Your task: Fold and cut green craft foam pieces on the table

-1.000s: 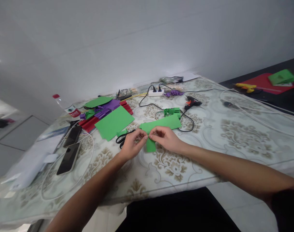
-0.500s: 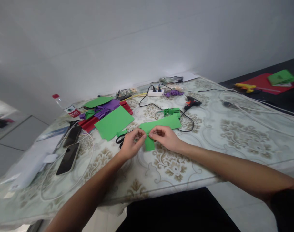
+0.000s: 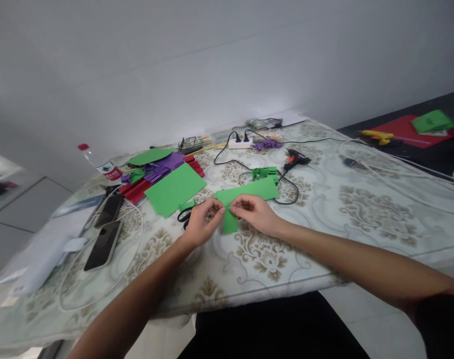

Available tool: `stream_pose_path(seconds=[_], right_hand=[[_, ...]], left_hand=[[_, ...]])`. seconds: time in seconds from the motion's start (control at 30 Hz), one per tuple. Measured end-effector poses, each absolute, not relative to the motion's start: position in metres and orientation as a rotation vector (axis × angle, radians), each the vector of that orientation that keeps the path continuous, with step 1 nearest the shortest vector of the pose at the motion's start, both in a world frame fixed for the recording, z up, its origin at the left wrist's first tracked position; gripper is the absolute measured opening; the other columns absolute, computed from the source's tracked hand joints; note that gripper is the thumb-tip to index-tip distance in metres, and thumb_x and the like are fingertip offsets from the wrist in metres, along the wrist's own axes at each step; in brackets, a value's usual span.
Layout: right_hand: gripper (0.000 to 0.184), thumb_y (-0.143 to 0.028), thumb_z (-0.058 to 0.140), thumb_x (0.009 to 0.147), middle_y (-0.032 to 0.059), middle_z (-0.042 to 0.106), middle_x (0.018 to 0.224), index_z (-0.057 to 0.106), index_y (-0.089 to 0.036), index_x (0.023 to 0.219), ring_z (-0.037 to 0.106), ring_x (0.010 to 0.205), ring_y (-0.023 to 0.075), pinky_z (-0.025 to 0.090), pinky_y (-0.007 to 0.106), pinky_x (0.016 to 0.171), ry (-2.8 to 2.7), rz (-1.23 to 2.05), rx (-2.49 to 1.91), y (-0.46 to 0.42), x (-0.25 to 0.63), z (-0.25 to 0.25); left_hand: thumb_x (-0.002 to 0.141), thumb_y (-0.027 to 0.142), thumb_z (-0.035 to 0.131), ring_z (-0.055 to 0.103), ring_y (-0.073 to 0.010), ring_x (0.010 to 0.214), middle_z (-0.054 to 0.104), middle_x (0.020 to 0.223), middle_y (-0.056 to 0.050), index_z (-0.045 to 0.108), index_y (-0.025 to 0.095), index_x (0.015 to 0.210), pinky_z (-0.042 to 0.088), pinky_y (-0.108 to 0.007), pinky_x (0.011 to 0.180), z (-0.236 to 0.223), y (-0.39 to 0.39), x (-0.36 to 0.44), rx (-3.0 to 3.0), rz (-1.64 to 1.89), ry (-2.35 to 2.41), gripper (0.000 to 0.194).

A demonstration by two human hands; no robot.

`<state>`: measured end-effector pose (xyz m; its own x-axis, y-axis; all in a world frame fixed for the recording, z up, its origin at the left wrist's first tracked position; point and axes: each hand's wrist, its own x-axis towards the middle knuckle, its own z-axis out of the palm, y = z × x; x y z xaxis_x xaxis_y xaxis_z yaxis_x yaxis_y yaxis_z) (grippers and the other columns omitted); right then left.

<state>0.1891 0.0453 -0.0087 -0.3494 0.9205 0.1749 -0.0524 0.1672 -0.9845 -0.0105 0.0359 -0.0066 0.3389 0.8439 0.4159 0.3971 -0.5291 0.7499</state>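
Both hands pinch the top edge of a small green paper piece [image 3: 230, 224], which hangs down between them over the tablecloth. My left hand [image 3: 204, 222] has its thumb and fingertips closed at the piece's left corner. At the right corner, my right hand [image 3: 255, 214] grips it in the same way. Just behind the fingers lies a long green paper strip [image 3: 251, 192]. Black-handled scissors [image 3: 184, 215] rest left of my left hand, partly hidden by it. Larger green paper sheets [image 3: 174, 191] lie beyond them.
A black glue gun [image 3: 297, 158] trails its cord to a white power strip [image 3: 240, 144]. Fringed green paper [image 3: 264, 173] lies nearby. At left are two phones [image 3: 103, 245], a bottle [image 3: 103, 164] and a white cable. A yellow glue gun [image 3: 378, 135] lies on the dark table at right.
The small green paper piece has tilted slightly and its lower end has shifted a little left. Both hands keep their pinch on it. The view has moved very slightly.
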Motion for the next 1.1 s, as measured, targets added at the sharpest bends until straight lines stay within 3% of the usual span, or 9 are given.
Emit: stream_pose_path(seconds=[0.53, 1.1], right_hand=[[0.032, -0.043, 0.081, 0.070, -0.0011, 0.062, 0.067, 0.067, -0.015, 0.080, 0.055, 0.064, 0.0133, 0.046, 0.027, 0.062, -1.498, 1.371, -0.865, 0.0463, 0.1887, -0.0096], [0.042, -0.053, 0.080, 0.069, 0.0023, 0.070, 0.073, 0.070, -0.016, 0.086, 0.063, 0.063, 0.0147, 0.055, 0.030, 0.064, -1.440, 1.363, -0.882, 0.0483, 0.1900, -0.0111]], left_hand=[[0.093, 0.028, 0.058, 0.057, -0.0095, 0.059, 0.059, 0.070, 0.002, 0.059, 0.018, 0.087, 0.045, -0.020, 0.058, -0.0055, 0.0360, -0.0099, 2.121, 1.105, 1.116, 0.012], [0.092, 0.037, 0.061, 0.054, -0.0105, 0.059, 0.055, 0.066, 0.003, 0.058, 0.018, 0.088, 0.043, -0.022, 0.057, -0.0109, 0.0395, -0.0107, 2.004, 1.032, 1.103, 0.020]])
